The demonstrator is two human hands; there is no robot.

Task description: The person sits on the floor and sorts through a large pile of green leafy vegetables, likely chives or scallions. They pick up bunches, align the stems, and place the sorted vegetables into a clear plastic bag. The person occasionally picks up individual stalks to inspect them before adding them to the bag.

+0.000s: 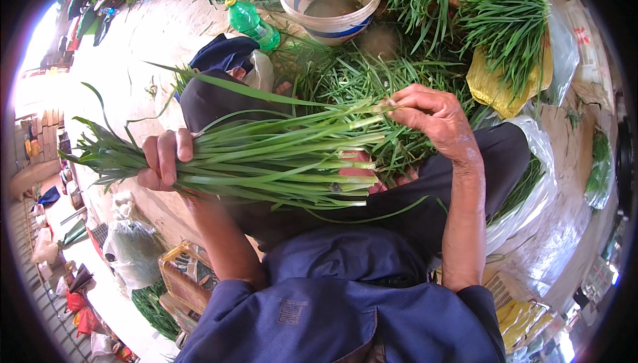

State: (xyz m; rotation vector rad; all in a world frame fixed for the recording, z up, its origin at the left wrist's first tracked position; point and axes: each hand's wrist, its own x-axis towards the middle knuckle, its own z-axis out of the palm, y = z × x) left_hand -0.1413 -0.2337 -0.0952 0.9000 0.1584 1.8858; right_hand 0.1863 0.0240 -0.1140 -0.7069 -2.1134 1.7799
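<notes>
A bunch of long, flat green leaves, which look like garlic chives, lies across my lap with its pale cut ends towards the right. My left hand is closed around the leafy part at the left. At the other end, my right hand pinches the pale base of a stalk between thumb and fingers. Beneath and beyond this hand, a heap of loose green leaves covers the ground between my legs.
A white bucket with murky liquid and a green plastic bottle stand beyond my knees. More chives rest on yellow plastic at the upper right. Clear plastic wraps greens beside my right knee. A filled plastic bag sits at the left.
</notes>
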